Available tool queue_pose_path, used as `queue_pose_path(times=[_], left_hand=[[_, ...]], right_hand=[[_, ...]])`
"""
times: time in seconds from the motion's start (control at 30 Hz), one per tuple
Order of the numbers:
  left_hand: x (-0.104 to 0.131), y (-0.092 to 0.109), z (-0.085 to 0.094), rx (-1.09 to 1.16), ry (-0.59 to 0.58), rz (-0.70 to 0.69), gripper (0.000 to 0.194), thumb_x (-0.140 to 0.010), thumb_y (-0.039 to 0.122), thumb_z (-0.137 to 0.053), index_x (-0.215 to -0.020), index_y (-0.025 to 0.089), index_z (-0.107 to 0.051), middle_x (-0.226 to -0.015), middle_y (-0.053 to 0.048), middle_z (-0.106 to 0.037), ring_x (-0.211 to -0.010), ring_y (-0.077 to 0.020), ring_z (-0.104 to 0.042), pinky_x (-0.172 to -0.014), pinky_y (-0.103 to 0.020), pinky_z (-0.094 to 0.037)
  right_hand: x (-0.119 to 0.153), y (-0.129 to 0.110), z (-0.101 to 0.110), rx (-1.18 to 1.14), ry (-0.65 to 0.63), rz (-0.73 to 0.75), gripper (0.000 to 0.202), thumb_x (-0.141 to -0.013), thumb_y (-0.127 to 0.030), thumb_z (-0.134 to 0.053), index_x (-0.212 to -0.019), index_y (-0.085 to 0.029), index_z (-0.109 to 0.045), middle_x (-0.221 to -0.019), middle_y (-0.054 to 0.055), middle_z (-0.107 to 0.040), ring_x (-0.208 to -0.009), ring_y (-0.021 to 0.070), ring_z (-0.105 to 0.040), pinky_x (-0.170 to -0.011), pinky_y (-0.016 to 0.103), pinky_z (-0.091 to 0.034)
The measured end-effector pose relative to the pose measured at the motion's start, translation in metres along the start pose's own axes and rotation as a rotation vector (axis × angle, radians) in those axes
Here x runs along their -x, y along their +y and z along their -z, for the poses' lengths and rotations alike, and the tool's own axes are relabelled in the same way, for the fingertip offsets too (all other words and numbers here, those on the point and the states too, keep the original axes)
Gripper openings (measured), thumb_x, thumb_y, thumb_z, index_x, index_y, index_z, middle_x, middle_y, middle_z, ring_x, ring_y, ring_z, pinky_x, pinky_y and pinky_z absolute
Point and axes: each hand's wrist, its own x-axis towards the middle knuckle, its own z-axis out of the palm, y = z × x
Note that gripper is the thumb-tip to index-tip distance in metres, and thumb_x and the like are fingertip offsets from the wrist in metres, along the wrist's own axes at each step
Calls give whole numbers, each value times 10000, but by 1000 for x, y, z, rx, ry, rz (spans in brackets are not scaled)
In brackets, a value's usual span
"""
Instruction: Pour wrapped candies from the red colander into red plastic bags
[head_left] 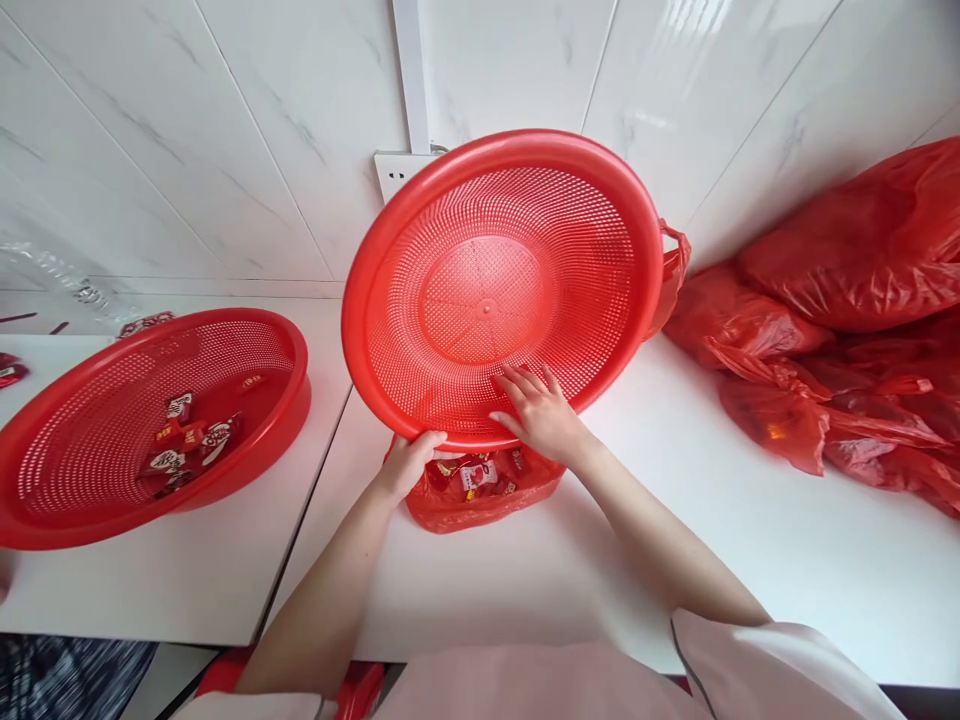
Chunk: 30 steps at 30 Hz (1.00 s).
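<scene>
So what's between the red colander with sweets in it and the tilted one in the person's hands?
The head view shows a strip of white tabletop and a dark seam between the sweets' colander and the tilted colander.

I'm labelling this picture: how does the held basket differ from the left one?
The held basket is tipped up steeply; the left basket lies flatter. The left basket contains wrapped packets; the held basket shows none. Both are red, with perforated walls and a broad rim.
</scene>
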Motion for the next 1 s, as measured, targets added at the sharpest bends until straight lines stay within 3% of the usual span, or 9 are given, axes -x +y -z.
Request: queue_pose_path(times=[0.03,0.1,0.2,0.33,0.47,0.7,0.87,0.93,1.0], left_hand=[[0,-1,-1,1,-2,-1,295,-771,272,-643,-1040,154,-664,-1159,-104,-671,-1106,-333,-618,-889,-545,-544],[0,-1,-2,-2,14,-6,279,-780,269,-632,-1031,152,-665,-1158,-104,-668,-1120,-331,-609,-896,-538,-542],[-3,3,0,7,65,-17,273,-769,257,-635,-1019,149,-656,-1146,-104,-666,-1111,-334,-611,-899,-548,-536],[-5,8,4,47,104,-50,357,-749,237,-634,-1096,153,-631,-1124,-102,-675,-1086,-333,-626,-906,-573,-524],[-7,9,6,90,93,-69,379,-756,235,-617,-1126,154,-621,-1114,-100,-677,-1065,-322,-637,-912,-570,-524],[-9,9,7,123,106,-108,393,-770,211,-607,-1160,175,-590,-1102,-74,-663,-1076,-291,-629,-930,-548,-522],[-9,7,5,111,136,-124,369,-753,213,-613,-1119,179,-601,-1114,-70,-662,-1042,-288,-644,-911,-542,-535],[-9,6,5,114,172,-142,424,-743,208,-616,-1165,206,-580,-1139,-58,-654,-1046,-281,-645,-909,-535,-540],[-10,6,5,127,194,-159,445,-747,211,-605,-1191,216,-567,-1154,-56,-648,-1060,-281,-639,-906,-522,-545]], right_hand=[[1,2,0,-11,-37,15,587,-932,-498,-462,-1381,-120,-470,-1447,199,-442,-1348,347,-388,-1127,609,-190],[2,5,3,-124,-151,106,634,-871,-514,-564,-1385,-152,-480,-1431,174,-471,-1316,339,-434,-1103,566,-291],[2,2,12,-424,-244,176,416,-880,-389,-588,-1269,-244,-604,-1284,86,-619,-1152,249,-589,-986,419,-470],[1,-6,18,-901,-159,-91,310,-920,-330,-523,-1168,-214,-667,-1075,62,-719,-959,193,-682,-878,350,-535],[-1,-4,17,-1207,-199,-199,350,-856,-372,-621,-1133,-165,-679,-1017,72,-732,-940,205,-693,-864,356,-549],[1,-2,15,-1130,-236,-225,353,-844,-370,-632,-1133,-172,-671,-1012,69,-736,-909,209,-697,-871,384,-545],[0,-7,23,-838,-288,-17,243,-901,-369,-547,-1007,-229,-715,-1000,31,-735,-927,206,-681,-876,354,-522],[1,-7,26,-710,-238,-75,259,-928,-364,-491,-985,-218,-697,-890,38,-737,-809,191,-690,-797,332,-534],[3,-4,27,-606,-185,-152,278,-931,-301,-462,-1144,-217,-618,-801,31,-725,-697,178,-681,-722,316,-536]])
